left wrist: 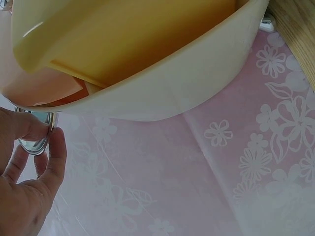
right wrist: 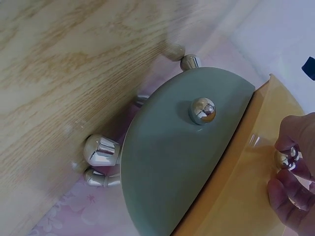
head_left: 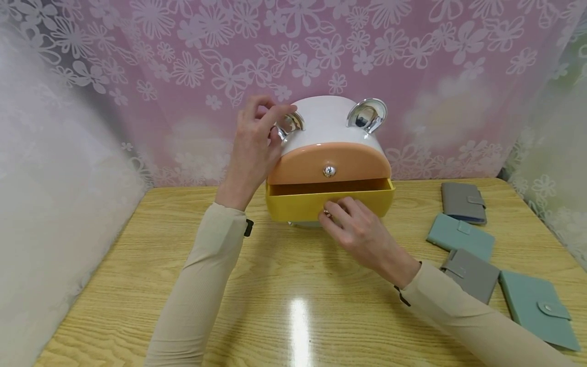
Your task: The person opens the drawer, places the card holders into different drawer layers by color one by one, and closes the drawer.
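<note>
A rounded small drawer cabinet with a white shell and two silver ear-shaped pieces stands at the table's back. Its middle yellow drawer is pulled partway out, and a dark gap shows its inside. My right hand pinches that drawer's silver knob between thumb and fingers. At the cabinet's upper left, my left hand grips the left silver ear, thumb on one side and fingers on the other. The orange upper drawer and the grey-green lower drawer are closed.
Right of the cabinet lie a dark grey wallet, a teal wallet, another grey wallet and a larger teal one. A pink flowered curtain hangs right behind the cabinet. The wooden table reaches toward me.
</note>
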Tool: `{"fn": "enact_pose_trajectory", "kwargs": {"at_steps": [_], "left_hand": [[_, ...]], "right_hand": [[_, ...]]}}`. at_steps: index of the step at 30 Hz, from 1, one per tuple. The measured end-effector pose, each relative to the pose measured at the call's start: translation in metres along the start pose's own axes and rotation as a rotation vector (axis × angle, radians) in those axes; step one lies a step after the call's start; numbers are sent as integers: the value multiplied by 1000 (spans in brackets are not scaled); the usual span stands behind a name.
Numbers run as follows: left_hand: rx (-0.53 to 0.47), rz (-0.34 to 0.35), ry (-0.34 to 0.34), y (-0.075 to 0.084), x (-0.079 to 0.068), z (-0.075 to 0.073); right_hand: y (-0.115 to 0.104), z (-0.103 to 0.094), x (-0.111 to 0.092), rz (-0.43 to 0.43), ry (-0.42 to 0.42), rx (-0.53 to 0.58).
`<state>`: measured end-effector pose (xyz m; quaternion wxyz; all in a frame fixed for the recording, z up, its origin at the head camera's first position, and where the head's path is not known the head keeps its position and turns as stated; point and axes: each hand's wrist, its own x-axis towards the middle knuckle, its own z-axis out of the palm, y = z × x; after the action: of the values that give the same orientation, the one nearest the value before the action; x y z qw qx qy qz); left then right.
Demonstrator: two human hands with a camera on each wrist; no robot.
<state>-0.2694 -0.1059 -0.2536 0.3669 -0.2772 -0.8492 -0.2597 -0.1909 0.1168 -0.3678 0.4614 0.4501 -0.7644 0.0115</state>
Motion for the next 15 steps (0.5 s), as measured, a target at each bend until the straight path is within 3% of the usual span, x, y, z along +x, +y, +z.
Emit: {"fn": "enact_pose_trajectory", "kwargs": {"at_steps": [15], "left_hand": [[14, -18, -19, 0, 0, -1]], "right_hand": [[-6, -5, -2, 5, -10, -9]]}}
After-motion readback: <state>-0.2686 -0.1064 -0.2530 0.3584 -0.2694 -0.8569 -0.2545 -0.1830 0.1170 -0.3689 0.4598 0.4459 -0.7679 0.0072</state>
